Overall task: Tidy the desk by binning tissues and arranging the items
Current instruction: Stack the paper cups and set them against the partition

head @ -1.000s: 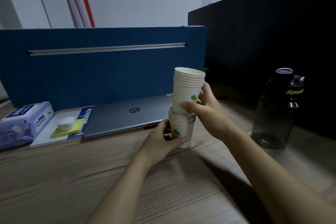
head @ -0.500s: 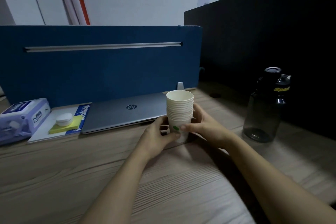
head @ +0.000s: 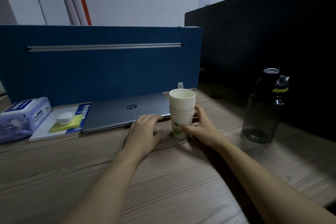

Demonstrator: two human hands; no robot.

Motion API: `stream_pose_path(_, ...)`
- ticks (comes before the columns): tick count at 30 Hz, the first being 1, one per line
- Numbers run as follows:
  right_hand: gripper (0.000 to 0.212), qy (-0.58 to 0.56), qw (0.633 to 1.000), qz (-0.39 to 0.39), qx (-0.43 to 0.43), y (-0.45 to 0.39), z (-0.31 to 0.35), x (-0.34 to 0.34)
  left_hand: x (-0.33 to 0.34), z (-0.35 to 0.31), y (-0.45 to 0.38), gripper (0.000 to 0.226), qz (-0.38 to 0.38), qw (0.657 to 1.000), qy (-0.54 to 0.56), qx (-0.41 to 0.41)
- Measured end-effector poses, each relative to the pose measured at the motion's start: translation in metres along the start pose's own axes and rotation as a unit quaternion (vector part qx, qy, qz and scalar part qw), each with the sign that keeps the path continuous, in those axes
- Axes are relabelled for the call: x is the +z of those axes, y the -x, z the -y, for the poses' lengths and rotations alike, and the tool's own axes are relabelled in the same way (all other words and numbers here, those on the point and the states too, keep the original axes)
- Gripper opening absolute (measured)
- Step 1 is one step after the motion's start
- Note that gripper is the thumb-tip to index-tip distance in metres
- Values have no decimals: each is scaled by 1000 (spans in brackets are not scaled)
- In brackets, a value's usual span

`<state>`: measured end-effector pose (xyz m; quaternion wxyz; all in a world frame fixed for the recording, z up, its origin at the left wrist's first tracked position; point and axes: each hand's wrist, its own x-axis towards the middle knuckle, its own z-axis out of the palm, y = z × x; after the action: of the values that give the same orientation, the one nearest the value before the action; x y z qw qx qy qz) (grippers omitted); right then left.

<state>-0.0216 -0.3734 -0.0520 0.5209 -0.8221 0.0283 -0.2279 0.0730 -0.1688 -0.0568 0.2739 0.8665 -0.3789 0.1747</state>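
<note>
Right hand (head: 201, 129) wrapped round the stack of paper cups (head: 181, 112) standing on the desk (head: 163, 178) — left hand (head: 145, 131) just beside, loosely open, fingertips at the laptop (head: 125, 112) edge, holding nothing.

My right hand (head: 201, 127) wraps a stack of paper cups (head: 181, 112), matt and off-white, its rims ridged. My left hand (head: 145, 131) lies on the desk (head: 163, 178), a wood-grain top with a dull, lined finish. The laptop (head: 125, 112) at the far side looks like smooth brushed metal. The partition (head: 100, 67) behind it seems blue cloth. On the right stands a bottle (head: 263, 107) of glossy, smoky plastic; at far left, a wipes pack (head: 21, 116) in shiny crinkled film.
</note>
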Motion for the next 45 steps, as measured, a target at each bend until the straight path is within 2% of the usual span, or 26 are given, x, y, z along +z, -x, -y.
stream_pose_path(5, 76, 26, 999, -35, 8, -12, -6, 3, 1, 16, -12, 42, -2, 998, -57, 6)
stream_pose_path(16, 59, -12, 989, -141, 41, -32, -19, -4, 1, 33, -27, 35, 13, 996, -90, -7)
stream_pose_path(24, 56, 31, 989, -139, 52, -63, -35, -3, -9, 60, -31, 40, 25, 993, -110, -38)
stream_pose_path(45, 37, 183, 972, -122, 77, -205, -74, 29, 14, 60, -47, 52, 13, 993, -113, -7)
